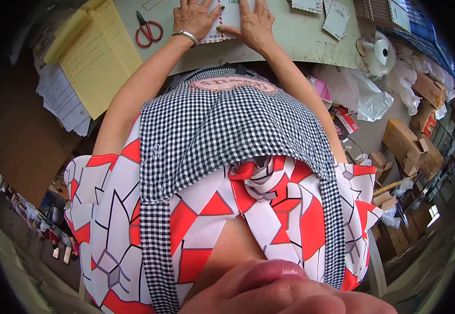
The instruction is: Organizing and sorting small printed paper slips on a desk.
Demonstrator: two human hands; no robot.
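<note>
A white printed card or flat packet (229,18) with red-and-white striped edging and a barcode lies on the pale green table (290,47), partly cut off by the upper edge. Pressed flat on its left side is my left hand (195,22), thumb reaching over the card, a metal bangle at the wrist. On its right side rests my right hand (255,25), fingers stretched forward and thumb spread across the card's near part. Both hands' fingertips are partly out of view. Red-handled scissors (149,34) lie on the table left of my left hand.
A yellow paper pad with handwriting (99,63) and white sheets (64,99) overhang the table's left side. Similar white cards (337,20) lie at the right, near a wrapped white roll (383,52). Plastic bags (374,99) and cardboard boxes (404,146) crowd the area beyond.
</note>
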